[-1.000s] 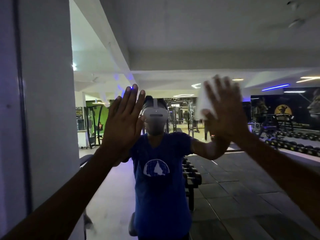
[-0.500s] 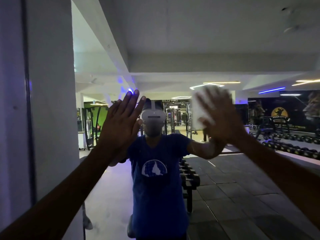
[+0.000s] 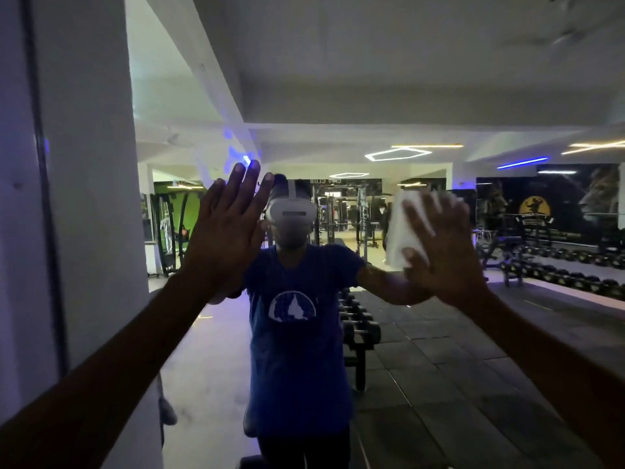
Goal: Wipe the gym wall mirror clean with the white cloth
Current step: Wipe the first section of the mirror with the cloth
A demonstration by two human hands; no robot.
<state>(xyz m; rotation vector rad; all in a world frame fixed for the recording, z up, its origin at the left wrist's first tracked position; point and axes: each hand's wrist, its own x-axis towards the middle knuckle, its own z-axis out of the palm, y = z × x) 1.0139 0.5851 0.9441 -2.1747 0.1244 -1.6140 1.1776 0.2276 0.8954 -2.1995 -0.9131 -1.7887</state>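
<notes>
Reflected dumbbell rack (image 3: 358, 324), white pillar (image 3: 84, 198)

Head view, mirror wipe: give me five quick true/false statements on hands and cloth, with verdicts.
1. The right hand presses the white cloth flat against the mirror. True.
2. The left hand holds a spray bottle. False: it lies flat on the glass, fingers straight, holding nothing.
3. The cloth sits under the right hand's fingers, showing past them toward the left. True.
4. The cloth is bunched in a closed fist. False: the right hand's fingers are spread open over it.
5. Both arms hang at the person's sides. False: both reach forward and up to the mirror.
</notes>
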